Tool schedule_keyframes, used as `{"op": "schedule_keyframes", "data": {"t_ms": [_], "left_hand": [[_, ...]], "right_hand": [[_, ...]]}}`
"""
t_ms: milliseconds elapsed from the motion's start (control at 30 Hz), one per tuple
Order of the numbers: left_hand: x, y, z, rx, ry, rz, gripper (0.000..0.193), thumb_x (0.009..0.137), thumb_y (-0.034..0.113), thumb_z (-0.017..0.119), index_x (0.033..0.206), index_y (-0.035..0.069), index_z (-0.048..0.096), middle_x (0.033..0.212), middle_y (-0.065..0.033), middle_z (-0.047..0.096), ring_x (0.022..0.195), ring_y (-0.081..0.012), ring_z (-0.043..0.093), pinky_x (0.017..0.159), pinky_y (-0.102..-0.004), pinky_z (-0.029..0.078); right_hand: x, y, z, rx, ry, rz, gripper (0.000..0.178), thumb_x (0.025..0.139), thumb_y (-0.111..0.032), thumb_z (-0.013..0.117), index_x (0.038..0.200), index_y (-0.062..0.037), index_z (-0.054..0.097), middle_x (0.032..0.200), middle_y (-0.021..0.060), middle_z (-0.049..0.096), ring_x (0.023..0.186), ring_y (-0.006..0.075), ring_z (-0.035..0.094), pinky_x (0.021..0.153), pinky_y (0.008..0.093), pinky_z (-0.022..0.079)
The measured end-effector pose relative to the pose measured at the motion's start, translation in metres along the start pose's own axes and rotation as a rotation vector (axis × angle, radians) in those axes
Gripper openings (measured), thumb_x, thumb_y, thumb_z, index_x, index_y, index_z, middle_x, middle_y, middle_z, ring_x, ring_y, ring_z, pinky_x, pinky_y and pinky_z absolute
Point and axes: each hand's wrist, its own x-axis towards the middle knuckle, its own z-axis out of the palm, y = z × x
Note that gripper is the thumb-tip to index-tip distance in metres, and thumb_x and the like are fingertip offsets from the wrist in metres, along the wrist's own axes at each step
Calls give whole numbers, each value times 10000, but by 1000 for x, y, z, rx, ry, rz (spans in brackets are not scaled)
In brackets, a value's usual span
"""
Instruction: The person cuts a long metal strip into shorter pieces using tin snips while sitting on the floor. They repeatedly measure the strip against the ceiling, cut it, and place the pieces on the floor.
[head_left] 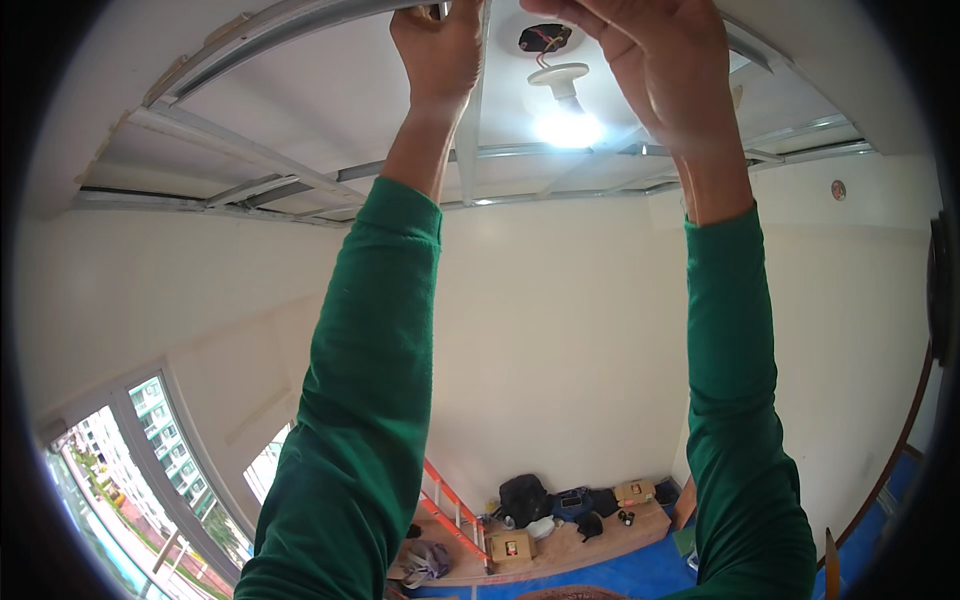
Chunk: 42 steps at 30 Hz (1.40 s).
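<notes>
Both my arms, in green sleeves, reach up to a metal ceiling frame. My left hand (pixel 440 55) is closed at the top edge around the end of a curved grey metal channel (pixel 290 35). My right hand (pixel 665 70) is raised to the right of it, palm side showing, its fingers bent inward to the left. Its fingertips are partly cut off by the top edge, so what they hold, if anything, is hidden. Between the hands a lit bulb (pixel 568 128) hangs in a white lamp holder (pixel 558 75), on wires from a dark round hole (pixel 545 39) in the ceiling.
More metal ceiling bars (pixel 240 150) cross behind my wrists. Below stand an orange ladder (pixel 455 515) and a wooden platform (pixel 600 545) bearing a black bag (pixel 523 498), cardboard boxes (pixel 512 546) and other bags. Blue sheeting (pixel 640 570) covers floor. Windows (pixel 150 490) are at lower left.
</notes>
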Motion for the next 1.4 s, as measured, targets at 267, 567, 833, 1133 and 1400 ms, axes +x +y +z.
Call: {"op": "schedule_keyframes", "data": {"t_ms": [267, 567, 833, 1133, 1400], "left_hand": [[-2, 7, 1, -58, -24, -32, 457, 1022, 326, 852, 1235, -57, 726, 1194, -128, 761, 1097, -208, 683, 977, -358, 534], [-1, 10, -2, 58, -7, -40, 465, 1009, 308, 839, 1233, -83, 727, 1159, -139, 767, 1067, -220, 687, 945, -373, 542], [-1, 5, -1, 44, 0, -15, 400, 1021, 236, 831, 1229, -90, 729, 1138, -131, 767, 1043, -211, 687, 928, -384, 547], [-2, 7, 1, 54, 12, -4, 453, 1036, 295, 823, 1225, -105, 726, 1152, -158, 771, 1058, -221, 691, 942, -385, 544], [-1, 9, 0, 31, -3, 11, 485, 1044, 312, 814, 1258, -111, 715, 1201, -185, 764, 1123, -248, 697, 1002, -399, 538]], "right_hand": [[12, 2, 16, -426, 204, -27, 239, 1136, -218, 632, 1184, -3, 723, 1018, 124, 794, 918, 228, 795, 918, 375, 657], [31, 3, 16, -603, 153, 41, 278, 1132, -206, 563, 1110, 13, 734, 1027, 142, 791, 993, 215, 771, 898, 382, 619], [37, 3, 25, -732, 72, -65, 272, 1135, -218, 563, 1125, -4, 730, 978, 126, 749, 884, 193, 731, 811, 360, 603], [33, -8, 32, -597, 102, 43, 260, 1118, -204, 568, 1092, -4, 733, 950, 106, 767, 824, 162, 724, 709, 330, 602], [38, 8, 13, -854, 9, -158, 259, 1111, -187, 563, 1044, -3, 733, 975, 119, 773, 877, 177, 746, 797, 352, 624]]}}
